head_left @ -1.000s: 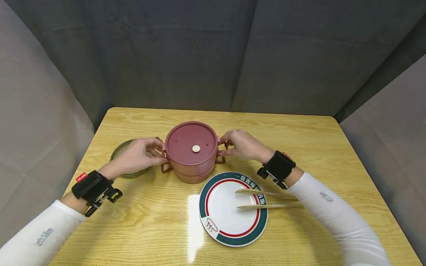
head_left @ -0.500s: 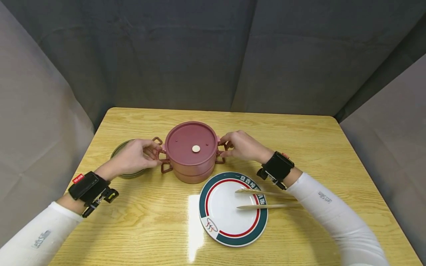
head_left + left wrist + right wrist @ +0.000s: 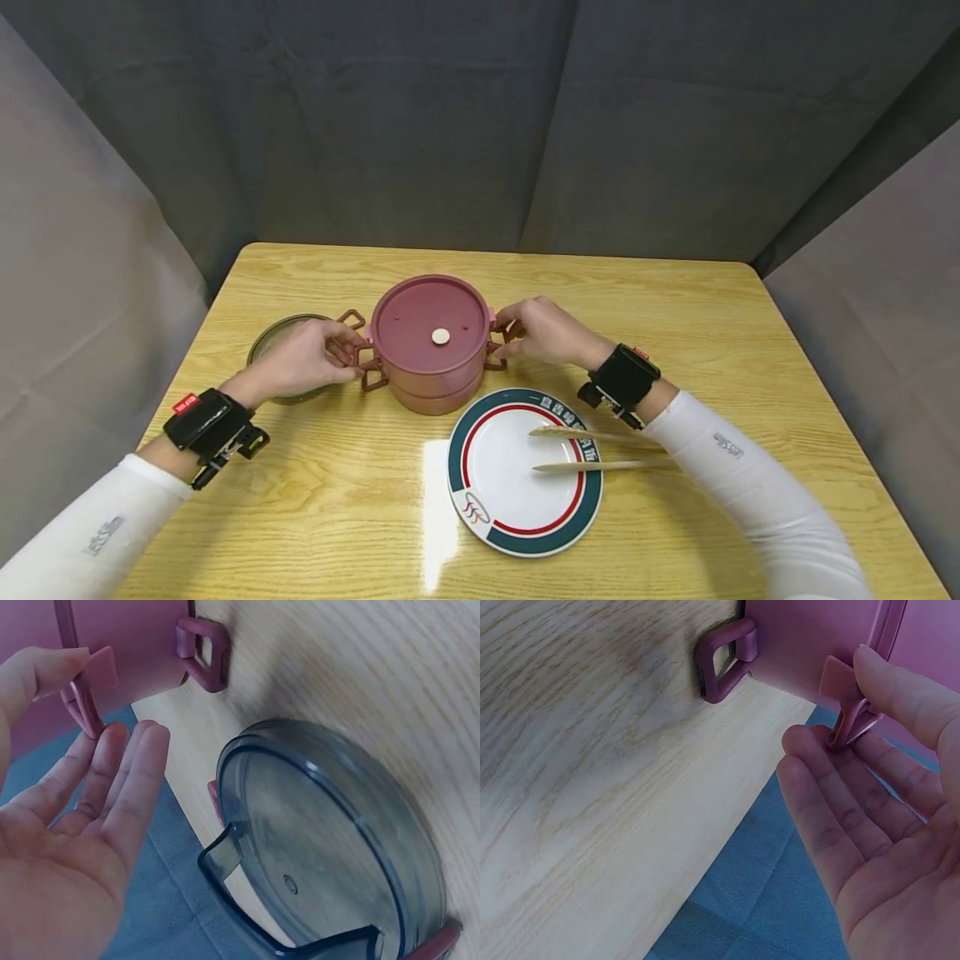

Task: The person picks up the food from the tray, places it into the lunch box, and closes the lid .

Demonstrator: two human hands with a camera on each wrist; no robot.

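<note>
A wooden table (image 3: pixel 675 333) before grey drapes. At its centre, a pot (image 3: pixel 429 346) is pinched by its side clasps: left hand (image 3: pixel 303 358), right hand (image 3: pixel 543 332). Uneven pulling could tip it onto the plate (image 3: pixel 480 475). Since earlier, the left fingers have closed on the clasp.

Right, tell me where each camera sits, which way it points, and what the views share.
Head: above the table, facing forward and down at the red pot, plate, both forearms.
Left wrist: by the left hand, looking along the palm at a pot latch and a clear lid.
Right wrist: by the right hand, facing the opposite latch.
Shared: all views show the pot.
</note>
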